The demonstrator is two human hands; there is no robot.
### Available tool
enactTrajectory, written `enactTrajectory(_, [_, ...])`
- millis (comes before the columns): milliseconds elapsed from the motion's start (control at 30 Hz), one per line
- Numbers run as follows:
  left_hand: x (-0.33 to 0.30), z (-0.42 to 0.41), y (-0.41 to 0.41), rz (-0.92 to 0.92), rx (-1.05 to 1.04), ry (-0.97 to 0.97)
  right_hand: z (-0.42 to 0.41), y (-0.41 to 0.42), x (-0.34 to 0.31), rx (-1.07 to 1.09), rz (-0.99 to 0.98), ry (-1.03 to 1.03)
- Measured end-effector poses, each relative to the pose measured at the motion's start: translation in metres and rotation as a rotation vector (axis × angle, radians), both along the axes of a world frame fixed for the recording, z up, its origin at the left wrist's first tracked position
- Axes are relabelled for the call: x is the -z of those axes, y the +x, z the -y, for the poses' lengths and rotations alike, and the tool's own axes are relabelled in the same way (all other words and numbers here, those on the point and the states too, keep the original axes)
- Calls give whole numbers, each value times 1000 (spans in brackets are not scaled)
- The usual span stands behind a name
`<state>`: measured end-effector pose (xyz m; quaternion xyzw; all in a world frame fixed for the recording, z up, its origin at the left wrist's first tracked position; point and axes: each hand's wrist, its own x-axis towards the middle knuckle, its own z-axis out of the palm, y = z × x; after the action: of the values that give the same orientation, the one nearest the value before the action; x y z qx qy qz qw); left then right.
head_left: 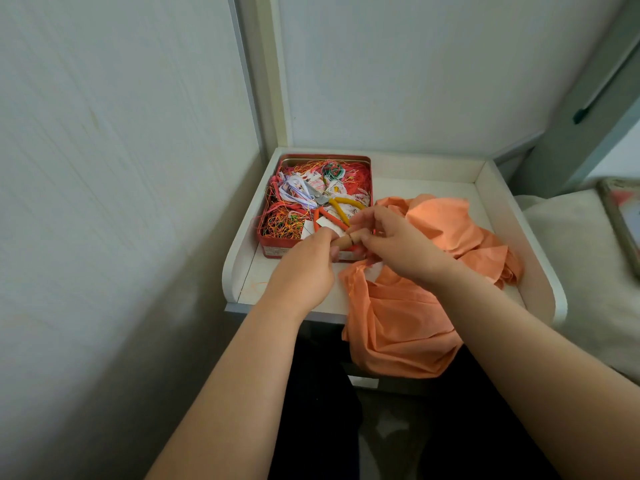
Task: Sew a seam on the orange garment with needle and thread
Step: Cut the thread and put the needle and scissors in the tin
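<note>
Two hands meet over the near edge of a red tin (277, 249), which sits at the left of a white tray (498, 188) with raised sides; the left hand (304, 268) has its fingers curled round one end of a small tan tube (344, 241), perhaps a needle case or a spool, and the right hand (398, 244) pinches the other end, as if to pull or twist it open; no needle or working thread can be made out, so the sewing itself looks not yet begun. The orange garment (408, 317) lies crumpled on the right of the tray, spilling over the front edge toward the lap, probably parked within reach until the needle is ready. Inside the tin lies a tangle of coloured threads (287, 220) with orange-handled scissors (329, 216) and yellow-handled pliers (343, 204) on top, kept together as a kit; a phone (623, 216) rests on bedding at far right.
</note>
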<state>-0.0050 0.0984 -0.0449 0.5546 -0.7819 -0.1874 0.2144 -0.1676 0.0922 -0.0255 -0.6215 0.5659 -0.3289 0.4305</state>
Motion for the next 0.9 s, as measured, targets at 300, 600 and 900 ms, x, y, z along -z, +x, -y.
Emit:
enactTrajectory(300, [-2, -8, -13, -8, 37, 51, -9, -9, -3, 16, -187, -37])
enactTrajectory(600, [2, -9, -14, -14, 38, 79, -13, -14, -2, 21, -155, 38])
enactTrajectory(900, [0, -11, -18, -36, 55, 142, -14, -10, -4, 7, -125, 109])
